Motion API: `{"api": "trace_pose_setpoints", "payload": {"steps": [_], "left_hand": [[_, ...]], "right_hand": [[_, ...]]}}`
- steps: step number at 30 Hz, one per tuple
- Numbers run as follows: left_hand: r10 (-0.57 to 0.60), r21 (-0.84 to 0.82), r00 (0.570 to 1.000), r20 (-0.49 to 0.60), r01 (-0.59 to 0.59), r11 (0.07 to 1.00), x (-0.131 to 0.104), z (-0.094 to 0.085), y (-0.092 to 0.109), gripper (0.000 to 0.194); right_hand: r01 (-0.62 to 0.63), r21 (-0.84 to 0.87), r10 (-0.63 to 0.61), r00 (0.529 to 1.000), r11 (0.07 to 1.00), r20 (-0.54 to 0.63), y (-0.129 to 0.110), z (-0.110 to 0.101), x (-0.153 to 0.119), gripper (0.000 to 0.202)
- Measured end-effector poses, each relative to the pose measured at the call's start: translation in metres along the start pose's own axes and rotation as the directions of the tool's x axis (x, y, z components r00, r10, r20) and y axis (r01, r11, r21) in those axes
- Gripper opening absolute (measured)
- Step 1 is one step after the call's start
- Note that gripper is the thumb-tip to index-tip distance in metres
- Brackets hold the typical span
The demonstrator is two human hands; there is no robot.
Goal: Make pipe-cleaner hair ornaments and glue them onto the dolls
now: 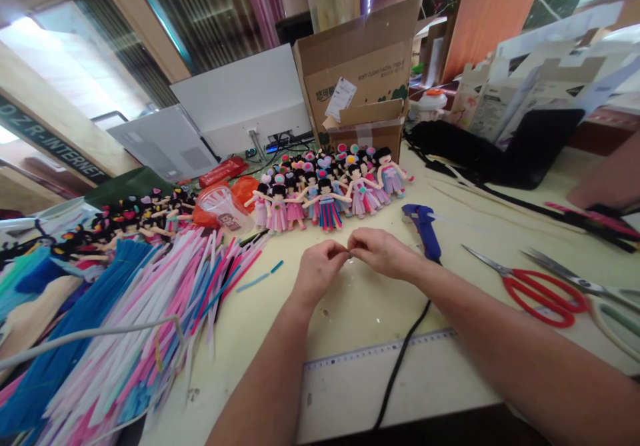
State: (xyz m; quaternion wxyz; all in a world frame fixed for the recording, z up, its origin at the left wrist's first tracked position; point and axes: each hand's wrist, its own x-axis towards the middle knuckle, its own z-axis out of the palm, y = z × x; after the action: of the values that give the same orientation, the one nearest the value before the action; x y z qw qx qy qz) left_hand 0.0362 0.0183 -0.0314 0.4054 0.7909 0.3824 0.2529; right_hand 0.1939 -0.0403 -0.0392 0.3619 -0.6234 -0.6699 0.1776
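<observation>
Above the middle of the table my left hand (323, 266) and my right hand (380, 251) meet at the fingertips. Both are closed in a pinch around something too small and too hidden to name. Just beyond them stands a crowd of small dolls (330, 203) with black hair and striped dresses. A blue glue gun (424, 229) lies close to my right hand, its black cord running down beside my forearm. Left of my left hand are short blue pieces of pipe cleaner (254, 282).
Bundles of coloured pipe cleaners (135, 299) cover the left side. Red-handled scissors (543, 293) and larger shears (575, 279) lie at right. A ruler strip (365, 353) crosses the front. A cardboard box (360, 66) and a clear plastic cup (227, 209) stand behind.
</observation>
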Motion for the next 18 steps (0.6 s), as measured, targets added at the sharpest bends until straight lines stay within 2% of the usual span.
{"api": "trace_pose_setpoints", "payload": {"steps": [2, 5, 10, 18], "left_hand": [[-0.011, -0.023, 1.000, -0.014, 0.011, 1.000, 0.0004, -0.0001, 0.0004, 0.010], [-0.072, -0.162, 0.997, -0.020, 0.068, 0.984, 0.0022, 0.0000, 0.0020, 0.010], [-0.162, -0.397, 0.987, 0.011, 0.153, 0.905, 0.0050, 0.0000, 0.0042, 0.013], [-0.253, -0.576, 0.965, 0.067, 0.244, 0.780, 0.0063, 0.0029, 0.0013, 0.027]], "right_hand": [[-0.014, 0.046, 0.015, 1.000, 0.999, -0.022, 0.0000, -0.0008, 0.0004, 0.008], [-0.035, 0.091, 0.040, 0.998, 0.995, -0.052, -0.0011, -0.0038, 0.0008, 0.007], [0.001, 0.094, 0.011, 0.993, 0.996, -0.121, -0.0044, -0.0072, 0.0006, 0.009], [0.020, 0.163, 0.006, 0.987, 0.986, -0.158, -0.0055, -0.0056, 0.0005, 0.009]]}}
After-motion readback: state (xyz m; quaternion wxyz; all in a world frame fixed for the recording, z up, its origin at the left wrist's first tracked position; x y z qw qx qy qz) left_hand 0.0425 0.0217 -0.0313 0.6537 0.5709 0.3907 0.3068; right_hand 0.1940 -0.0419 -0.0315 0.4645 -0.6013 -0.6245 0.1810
